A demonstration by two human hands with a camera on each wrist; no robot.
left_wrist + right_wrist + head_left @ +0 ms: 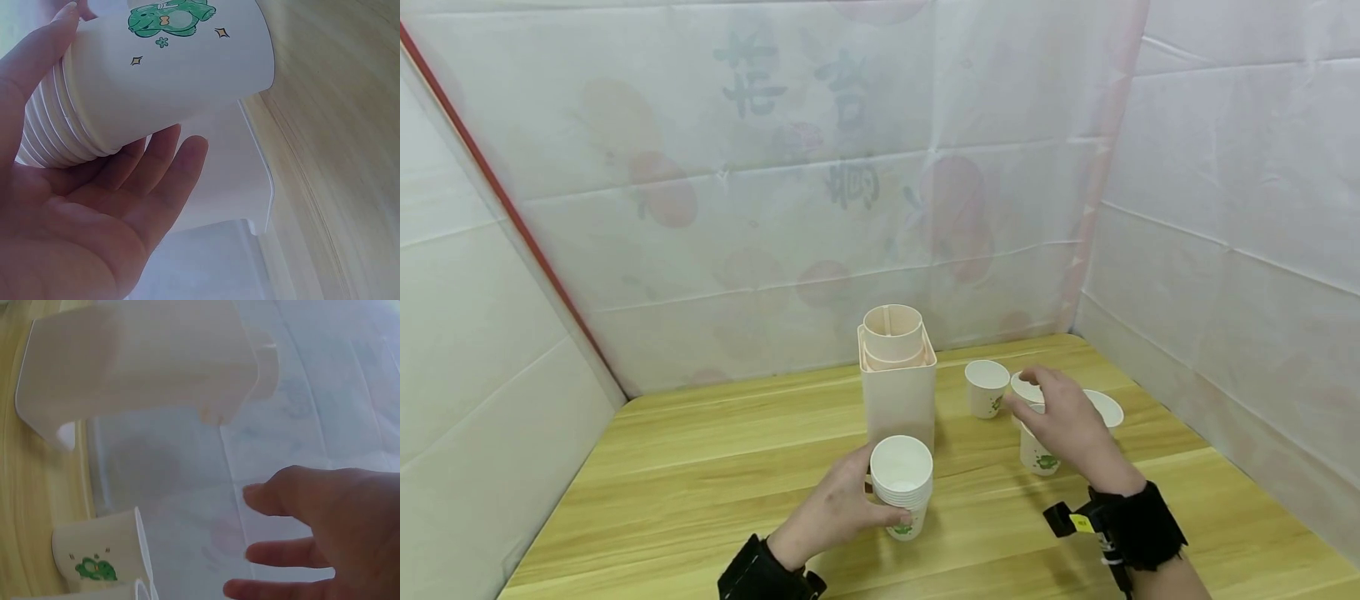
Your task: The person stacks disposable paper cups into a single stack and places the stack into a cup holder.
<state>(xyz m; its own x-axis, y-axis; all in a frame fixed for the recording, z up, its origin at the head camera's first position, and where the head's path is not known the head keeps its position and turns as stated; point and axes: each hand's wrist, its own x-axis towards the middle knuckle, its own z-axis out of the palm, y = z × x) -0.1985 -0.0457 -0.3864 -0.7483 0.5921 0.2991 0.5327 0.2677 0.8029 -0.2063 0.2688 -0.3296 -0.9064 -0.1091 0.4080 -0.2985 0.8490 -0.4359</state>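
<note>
My left hand (838,504) grips a stack of nested white paper cups (904,475) in front of the cup holder, thumb on the near side. In the left wrist view, the outermost cup (181,62) bears a green cartoon print, and several rims overlap beside the fingers. My right hand (1071,429) hovers over several cups on the right, its fingers spread and holding nothing. A front cup (1039,458) and a far-left cup (986,390) stand upright; another cup (1024,388) and a right-hand cup (1107,408) are partly hidden by the hand.
A tall cream box-shaped holder (898,404) with a round tube (892,323) in its top stands mid-table. The wooden table (722,450) ends at white sheeting (775,208) behind and at both sides. Black straps (1142,525) circle both wrists.
</note>
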